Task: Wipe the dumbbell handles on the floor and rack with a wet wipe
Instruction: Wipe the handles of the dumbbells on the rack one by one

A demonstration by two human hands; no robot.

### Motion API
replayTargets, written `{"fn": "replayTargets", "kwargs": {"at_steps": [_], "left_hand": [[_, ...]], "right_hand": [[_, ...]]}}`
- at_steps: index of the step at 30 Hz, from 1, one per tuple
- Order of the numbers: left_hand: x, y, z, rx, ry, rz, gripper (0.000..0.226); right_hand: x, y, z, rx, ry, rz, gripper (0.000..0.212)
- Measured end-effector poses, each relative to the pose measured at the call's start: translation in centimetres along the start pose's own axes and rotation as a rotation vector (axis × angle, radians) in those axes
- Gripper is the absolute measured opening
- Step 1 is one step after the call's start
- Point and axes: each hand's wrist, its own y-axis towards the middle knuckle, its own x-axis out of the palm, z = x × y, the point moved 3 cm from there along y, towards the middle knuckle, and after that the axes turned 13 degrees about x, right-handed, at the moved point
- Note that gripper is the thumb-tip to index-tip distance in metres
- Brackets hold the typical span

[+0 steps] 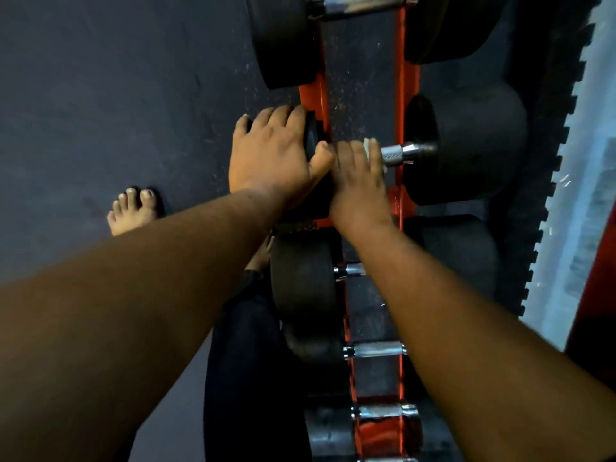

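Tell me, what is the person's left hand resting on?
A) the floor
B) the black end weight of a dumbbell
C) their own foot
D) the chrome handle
B: the left hand is spread over the black end weight of the dumbbell on the red rack, while the right hand presses the wipe on its handle.

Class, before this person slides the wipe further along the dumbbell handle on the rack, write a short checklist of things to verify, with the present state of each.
1. Wet wipe is under the right hand: ok.
2. Right hand is closed on the handle: ok.
3. Left hand steadies the near weight head: ok.
4. Dumbbell sits across the red rack rails: ok.
5. Remaining bare handle is clean: cannot tell.
6. Wipe is wet enough: cannot tell.
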Motion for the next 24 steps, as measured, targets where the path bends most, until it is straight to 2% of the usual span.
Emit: {"fn": "replayTargets", "kwargs": {"at_steps": [1,3,6,8,10,12,16,18,20,21,22,24], "left_hand": [[0.0,-0.1,0.1,0.005,0.002,0.009,0.075],[0.0,0.0,0.1,0.013,0.000,0.034,0.074],[0.1,0.0,0.0,0.014,-0.007,0.039,0.074],[0.2,0.0,0.0,0.012,-0.002,0.041,0.075],[0.2,0.0,0.0,0.020,0.000,0.046,0.074],[0.1,0.0,0.1,0.022,-0.004,0.044,0.074],[0.2,-0.1,0.1,0.015,0.000,0.045,0.077],[0.4,0.0,-0.1,0.014,0.002,0.053,0.077],[0.4,0.0,-0.1,0.014,0.006,0.055,0.075],[0.4,0.0,-0.1,0.013,0.009,0.054,0.075],[0.4,0.0,0.0,0.013,0.011,0.052,0.074],[0.3,0.1,0.0,0.019,0.008,0.051,0.073]], "right_hand": [[0.6,-1.3,0.3,-0.002,-0.022,0.025,0.063],[1.0,-1.5,0.5,0.013,-0.050,0.047,0.065],[-0.6,1.5,-0.4,0.024,-0.020,0.044,0.041],[-1.7,4.0,-0.8,-0.019,-0.017,-0.071,0.023],[-2.1,5.1,-0.7,-0.051,-0.009,-0.134,0.019],[-1.6,4.0,-0.3,-0.031,0.022,-0.074,0.022],[1.3,-0.6,1.0,0.008,-0.036,0.117,0.062],[1.1,0.0,0.9,0.012,-0.076,0.144,0.057],[-0.8,2.1,0.2,0.017,-0.037,0.070,0.031],[-1.6,3.4,-0.1,0.003,-0.016,-0.036,0.018],[-2.3,4.6,-0.2,-0.015,0.005,-0.150,0.011],[-2.9,5.7,-0.3,-0.042,0.003,-0.280,0.010]]}}
